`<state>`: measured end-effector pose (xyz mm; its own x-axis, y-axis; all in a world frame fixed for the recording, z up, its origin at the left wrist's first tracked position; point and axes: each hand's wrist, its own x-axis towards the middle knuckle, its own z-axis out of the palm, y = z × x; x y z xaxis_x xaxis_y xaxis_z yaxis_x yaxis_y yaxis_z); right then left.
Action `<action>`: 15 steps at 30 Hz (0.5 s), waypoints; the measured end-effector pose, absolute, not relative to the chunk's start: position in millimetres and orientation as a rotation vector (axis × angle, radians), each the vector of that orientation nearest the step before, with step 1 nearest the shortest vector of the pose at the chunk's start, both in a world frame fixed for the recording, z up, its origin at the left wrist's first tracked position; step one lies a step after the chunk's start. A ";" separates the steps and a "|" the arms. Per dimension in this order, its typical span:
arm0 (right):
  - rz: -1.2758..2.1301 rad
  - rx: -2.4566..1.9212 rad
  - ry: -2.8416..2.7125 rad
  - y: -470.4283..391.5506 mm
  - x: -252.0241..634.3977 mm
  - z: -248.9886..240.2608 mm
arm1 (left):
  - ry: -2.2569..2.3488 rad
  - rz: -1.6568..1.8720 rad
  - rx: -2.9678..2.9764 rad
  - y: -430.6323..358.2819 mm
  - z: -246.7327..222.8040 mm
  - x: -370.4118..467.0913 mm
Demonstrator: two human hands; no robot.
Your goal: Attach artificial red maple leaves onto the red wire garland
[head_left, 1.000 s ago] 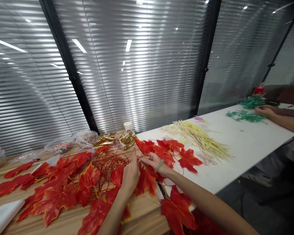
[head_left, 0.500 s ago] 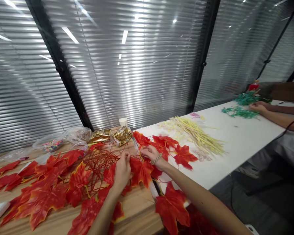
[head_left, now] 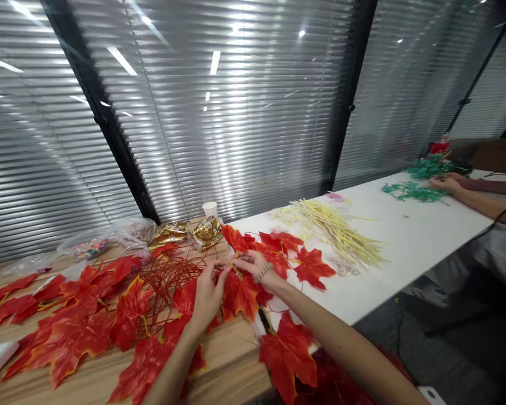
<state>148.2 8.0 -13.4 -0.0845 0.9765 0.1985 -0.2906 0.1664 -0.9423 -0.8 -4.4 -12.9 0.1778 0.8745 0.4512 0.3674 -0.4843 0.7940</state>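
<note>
Red leaf (head_left: 241, 295) hangs directly below the right hand (head_left: 256, 267), whose thumb and fingertips appear to pinch it by its yellow stem. Left hand (head_left: 208, 289) is just beside, thumb and forefinger curled towards the same point; whether thin cord lies between them cannot be determined.

Progress, as judged: partial. To the right of the right hand, a leaf cluster (head_left: 314, 269) rests on the white table (head_left: 405, 242) with thin red lines running among its leaves, suggesting these are joined. Below the right hand, a lower leaf (head_left: 287, 351) lies by the table edge; its attachment is unclear. Work at the fingertips looks unfinished. Outstanding, by appearance: to the left of the left hand, a tangled red cord (head_left: 162, 284) and, farther left, overlapping leaves (head_left: 78, 337), their fastening unverified.
</note>
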 end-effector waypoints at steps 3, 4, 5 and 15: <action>1.277 -0.771 -1.182 5.5 148.2 -11.2 | 1.196 1.339 1.942 -6.8 -7.7 -0.2; 1.282 -0.758 -1.195 5.2 148.4 -11.2 | 1.193 1.348 1.964 -7.4 -6.1 0.3; 1.288 -0.750 -1.209 5.1 148.7 -11.5 | 1.180 1.347 1.987 -7.7 -5.0 0.9; 1.189 -0.800 -1.386 6.3 154.3 -9.0 | 1.054 1.249 1.523 -7.8 -8.9 7.7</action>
